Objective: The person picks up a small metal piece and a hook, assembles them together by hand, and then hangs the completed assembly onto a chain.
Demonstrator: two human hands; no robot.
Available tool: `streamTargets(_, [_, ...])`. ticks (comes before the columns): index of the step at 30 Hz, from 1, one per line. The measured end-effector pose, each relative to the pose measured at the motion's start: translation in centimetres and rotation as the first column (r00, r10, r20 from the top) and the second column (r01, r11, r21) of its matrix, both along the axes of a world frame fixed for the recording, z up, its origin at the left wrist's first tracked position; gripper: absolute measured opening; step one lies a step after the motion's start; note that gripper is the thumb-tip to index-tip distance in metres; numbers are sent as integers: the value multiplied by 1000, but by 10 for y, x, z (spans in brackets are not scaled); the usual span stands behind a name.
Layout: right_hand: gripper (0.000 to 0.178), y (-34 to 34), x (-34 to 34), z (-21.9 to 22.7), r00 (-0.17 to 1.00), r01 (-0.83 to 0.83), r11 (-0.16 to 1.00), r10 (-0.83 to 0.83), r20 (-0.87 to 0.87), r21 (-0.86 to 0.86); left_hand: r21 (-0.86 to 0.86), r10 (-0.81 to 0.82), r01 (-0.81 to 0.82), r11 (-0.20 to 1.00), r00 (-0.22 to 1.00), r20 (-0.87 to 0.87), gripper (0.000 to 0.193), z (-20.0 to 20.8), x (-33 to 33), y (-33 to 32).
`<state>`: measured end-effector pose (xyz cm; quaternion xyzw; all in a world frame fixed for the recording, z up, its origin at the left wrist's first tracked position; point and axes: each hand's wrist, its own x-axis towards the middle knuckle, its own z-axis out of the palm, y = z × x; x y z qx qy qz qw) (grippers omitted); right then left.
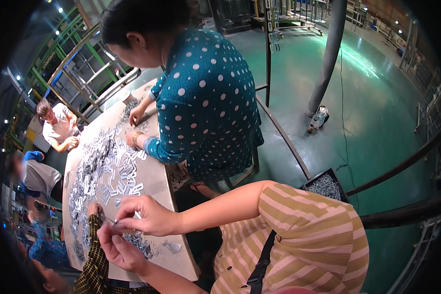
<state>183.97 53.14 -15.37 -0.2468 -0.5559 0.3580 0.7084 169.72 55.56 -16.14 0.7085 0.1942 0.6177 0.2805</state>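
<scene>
Over the near end of the table, my two hands are close together at a small dark metal piece (113, 223). My right hand (151, 215) pinches it between thumb and fingertips. My left hand (120, 249) has its thumb and fingers closed at the same piece from below; its exact shape is too small to make out. Beyond my hands, a heap of flat silver oblong metal parts (125, 169) spreads over the tabletop (154, 179). Below my right wrist are smaller metal pieces (141, 244) and a clear plastic bag (172, 246).
A person in a dotted teal top (206, 93) works at the table's right side. Other people sit along the left side, one with a yellow-checked dark sleeve (94, 255) near my left hand. A black bin of metal pieces (326, 186) and a grey post (328, 59) stand right.
</scene>
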Motion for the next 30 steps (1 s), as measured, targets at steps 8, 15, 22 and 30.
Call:
streamTargets(8, [11, 6, 47, 108, 954, 294, 930, -272, -127, 222, -352, 47, -22, 936, 997, 61, 44, -73, 13, -1])
streamTargets(15, [9, -11, 103, 213, 906, 423, 713, -333, -261, 559, -373, 73, -283, 883, 870, -487, 66, -185, 14, -9])
streamTargets(22, [12, -101, 195, 250, 670, 727, 583, -719, -186, 364, 87, 253, -312, 946, 545, -799, 86, -214, 39, -25])
streamTargets(30, [9, -154, 279, 252, 507, 765, 344, -843, -180, 545, 38, 207, -301, 953, 555, -806, 70, -216, 20, -21])
